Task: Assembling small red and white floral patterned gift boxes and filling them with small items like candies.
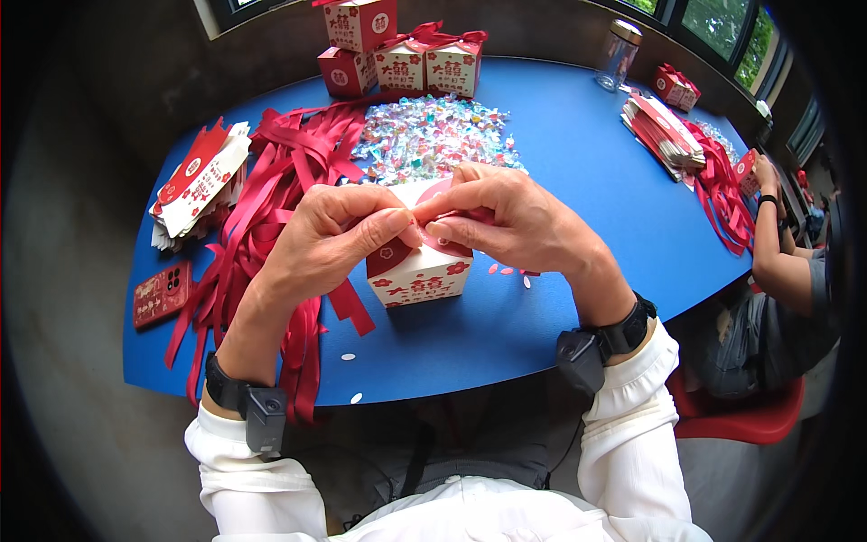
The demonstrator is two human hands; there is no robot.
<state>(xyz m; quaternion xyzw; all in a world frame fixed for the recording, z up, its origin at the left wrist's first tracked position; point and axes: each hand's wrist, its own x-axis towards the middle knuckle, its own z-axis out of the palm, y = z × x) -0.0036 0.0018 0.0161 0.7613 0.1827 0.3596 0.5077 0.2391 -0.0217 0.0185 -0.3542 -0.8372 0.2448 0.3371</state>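
A white and red gift box point(417, 282) with flower prints stands upright on the blue table in front of me. Over its top, my left hand point(339, 230) and my right hand point(510, 217) meet fingertip to fingertip, both closed in a pinch. Between them is red ribbon at the box's top, mostly hidden by the fingers. A loose ribbon end point(350, 307) lies on the table at the box's left side. Just behind the box spreads a heap of wrapped candies point(433, 135) in shiny clear and coloured film.
Left of the box lies a pile of red ribbons point(289, 154), beside flat folded boxes point(200, 185) and a red phone point(163, 294). Finished boxes point(402, 68) stack at the back. A glass jar point(619, 56) stands far right, near another person's arm point(778, 253).
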